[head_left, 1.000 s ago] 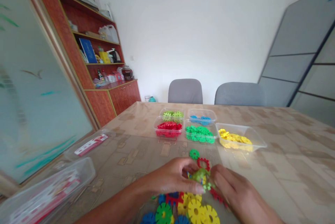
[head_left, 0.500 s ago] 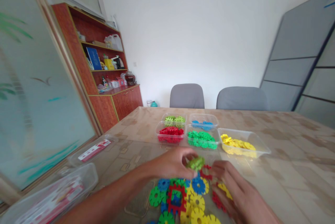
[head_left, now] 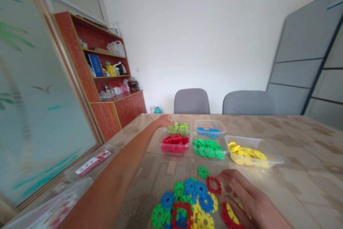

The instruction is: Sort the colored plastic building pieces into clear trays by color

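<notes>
At the far end of its reach, my left hand (head_left: 162, 120) is at the left rim of a clear tub of lime-green pieces (head_left: 182, 126). Its fingers are apart over the pieces, and nothing shows between them. My right hand (head_left: 242, 189) rests low over the table with fingers spread and bent, nearest a red square frame piece (head_left: 214, 185). Below its fingers lies a red piece with yellow (head_left: 232, 214), partly hidden by the hand. To the left is a cluster of blue notched discs (head_left: 190, 186), green discs (head_left: 158, 215) and yellow discs (head_left: 205, 219). A loose green disc (head_left: 203, 172) lies above it.
Clear tubs of red pieces (head_left: 175, 140), green pieces (head_left: 209, 147), blue pieces (head_left: 208, 130) and yellow pieces (head_left: 248, 153) stand across the table. At left are clear containers with printed labels (head_left: 93, 162). Two grey chairs (head_left: 192, 101) stand behind the table.
My left hand has moved away and up to the lime-green tub; the lime-green pieces it held have left the work area. The loose green disc now shows. My right hand stays nearly in place.
</notes>
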A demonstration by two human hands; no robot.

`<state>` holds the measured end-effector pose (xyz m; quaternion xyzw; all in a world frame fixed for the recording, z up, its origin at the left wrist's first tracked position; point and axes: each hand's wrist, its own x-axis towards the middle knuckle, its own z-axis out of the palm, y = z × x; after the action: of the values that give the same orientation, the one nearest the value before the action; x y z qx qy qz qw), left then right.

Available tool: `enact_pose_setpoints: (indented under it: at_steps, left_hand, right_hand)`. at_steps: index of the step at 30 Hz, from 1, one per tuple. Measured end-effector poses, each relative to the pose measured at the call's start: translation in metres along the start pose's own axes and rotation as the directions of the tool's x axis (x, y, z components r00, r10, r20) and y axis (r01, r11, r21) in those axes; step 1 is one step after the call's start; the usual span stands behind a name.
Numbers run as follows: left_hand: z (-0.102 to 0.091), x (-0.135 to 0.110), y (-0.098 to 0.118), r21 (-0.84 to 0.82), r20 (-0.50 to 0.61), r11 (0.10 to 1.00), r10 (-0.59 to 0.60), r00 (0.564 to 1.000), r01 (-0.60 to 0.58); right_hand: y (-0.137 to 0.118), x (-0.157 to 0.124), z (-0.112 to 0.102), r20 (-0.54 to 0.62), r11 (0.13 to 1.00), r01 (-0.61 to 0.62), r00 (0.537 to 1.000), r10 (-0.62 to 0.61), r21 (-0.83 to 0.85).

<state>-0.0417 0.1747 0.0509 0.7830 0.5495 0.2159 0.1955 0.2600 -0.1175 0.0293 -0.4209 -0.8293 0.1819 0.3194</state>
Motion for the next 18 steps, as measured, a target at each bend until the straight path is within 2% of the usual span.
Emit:
enact_pose_setpoints:
  at_steps: [3,8,11,14,18]
  left_hand:
    - [0.005,0.003,-0.01,0.074,0.039,0.997,-0.016,0.999,0.013]
    - [0.011,0.002,-0.011,0.15,0.094,0.987,0.051,0.994,-0.065]
    - [0.014,0.002,-0.011,0.17,0.076,0.979,0.103,0.992,-0.115]
    - [0.013,0.003,-0.014,0.204,0.045,0.969,0.129,0.991,-0.136]
    - [0.008,0.007,-0.018,0.285,0.074,0.948,0.125,0.989,-0.141]
  right_hand:
    - [0.001,0.002,-0.002,0.038,1.0,-0.001,0.999,0.0,0.018]
    - [-0.006,0.007,-0.001,0.058,0.998,-0.01,0.998,0.006,0.07]
    - [-0.012,0.006,-0.004,0.078,0.996,-0.051,0.996,0.046,0.066]
    - [-0.015,0.005,-0.008,0.095,0.999,-0.016,0.995,0.013,0.033]
    - [-0.014,0.005,-0.01,0.073,1.0,0.008,0.997,-0.009,0.017]
